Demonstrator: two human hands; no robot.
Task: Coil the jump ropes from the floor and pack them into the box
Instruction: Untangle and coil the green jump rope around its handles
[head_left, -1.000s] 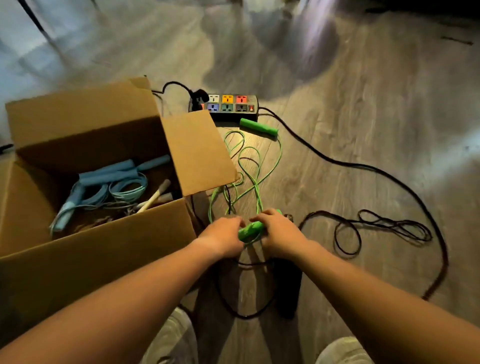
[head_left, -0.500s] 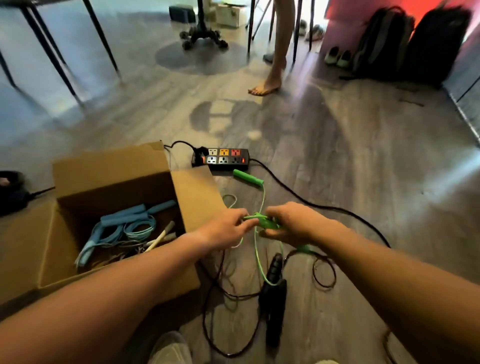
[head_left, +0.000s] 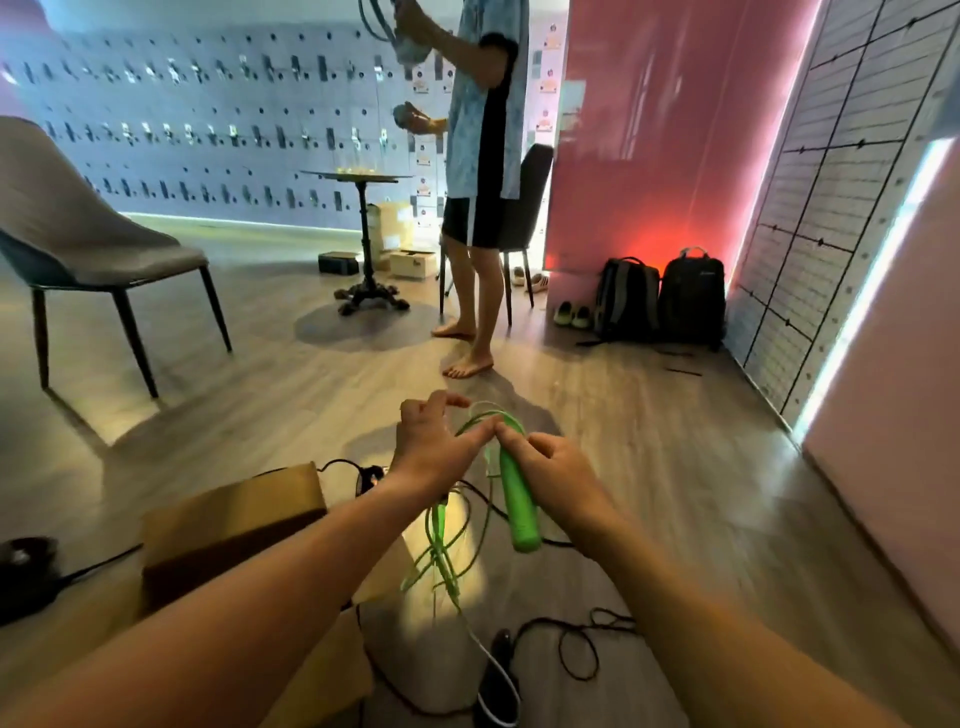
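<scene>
A green jump rope is lifted off the floor in front of me. My right hand (head_left: 556, 465) grips its green handle (head_left: 517, 501), which points down. My left hand (head_left: 434, 447) pinches the thin green cord (head_left: 441, 561) at its top loop, thumb against the right hand's fingers, other fingers spread. The cord hangs in tangled loops below both hands. The cardboard box (head_left: 228, 525) stands at the lower left, partly behind my left forearm; its inside is hidden. A black jump rope (head_left: 576, 649) lies on the floor below, its black handle (head_left: 496, 680) near the bottom edge.
A person (head_left: 480, 182) stands barefoot ahead, holding something up. A grey chair (head_left: 83, 234) is at the left, a small round table (head_left: 363, 234) behind, two black backpacks (head_left: 660, 299) against the pink wall at the right. Black cables trail across the wooden floor.
Both hands have risen from the floor with the green rope, and the handle now hangs from my right hand. The view has tilted up, showing the room and the standing person.
</scene>
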